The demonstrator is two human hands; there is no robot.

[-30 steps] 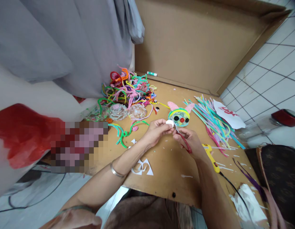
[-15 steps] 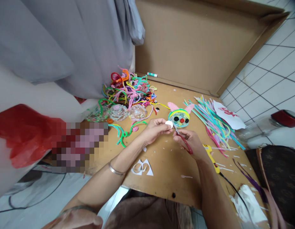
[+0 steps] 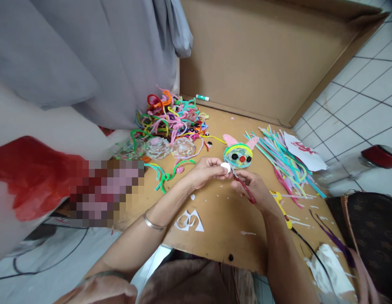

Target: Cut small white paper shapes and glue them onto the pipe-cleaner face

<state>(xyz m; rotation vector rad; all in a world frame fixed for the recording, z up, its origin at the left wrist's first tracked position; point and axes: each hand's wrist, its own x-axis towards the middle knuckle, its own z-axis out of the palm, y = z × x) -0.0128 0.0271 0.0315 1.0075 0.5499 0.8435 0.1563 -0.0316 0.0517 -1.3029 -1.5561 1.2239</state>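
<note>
Pinched in my left hand (image 3: pixel 210 172) is a small round white paper piece (image 3: pixel 225 167). My right hand (image 3: pixel 251 185) is closed around red-handled scissors (image 3: pixel 245 189), whose metal blades meet the paper's right edge. Just beyond the hands lies a round animal face (image 3: pixel 238 155) with pink ears, black eyes and a red nose. White paper scraps with curved cutouts (image 3: pixel 188 221) rest on the table nearer my body.
Tangled colourful pipe cleaners (image 3: pixel 170 118) lie at the back left, straight ones (image 3: pixel 281 156) at the right. A yellow glue gun (image 3: pixel 282 209) with a cord, a crumpled tissue (image 3: pixel 330 270) and a brown bag (image 3: pixel 369 236) are at the right. A glue stick (image 3: pixel 202 97) stays by the cardboard (image 3: pixel 246 55).
The white paper piece has turned slightly and shifted a little down in my left hand. The scissors remain at its edge, moved very slightly.
</note>
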